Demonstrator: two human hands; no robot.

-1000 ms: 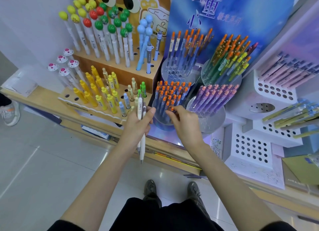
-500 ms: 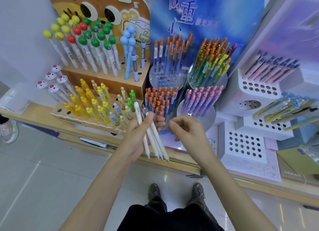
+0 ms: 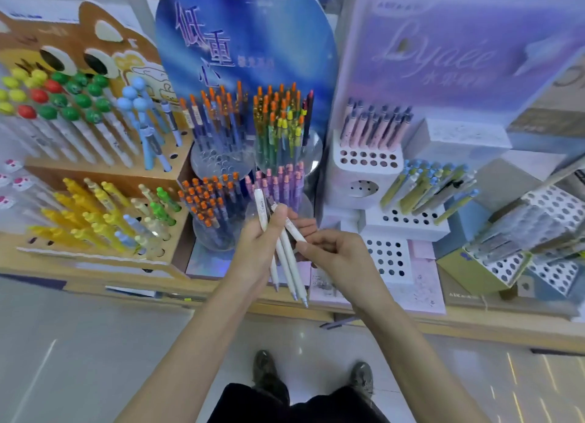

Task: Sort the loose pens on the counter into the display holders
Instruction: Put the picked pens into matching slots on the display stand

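A person's left hand [image 3: 256, 248] grasps a fan of white pens [image 3: 289, 264] before the counter [image 3: 459, 319]; the right hand [image 3: 338, 258] pinches one, with the orange-capped pen holder [image 3: 212, 210] at ten o'clock.

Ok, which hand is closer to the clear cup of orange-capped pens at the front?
Left. The left hand grips the white pens just right of that cup; the right hand is farther right, beyond the left, pinching one pen.
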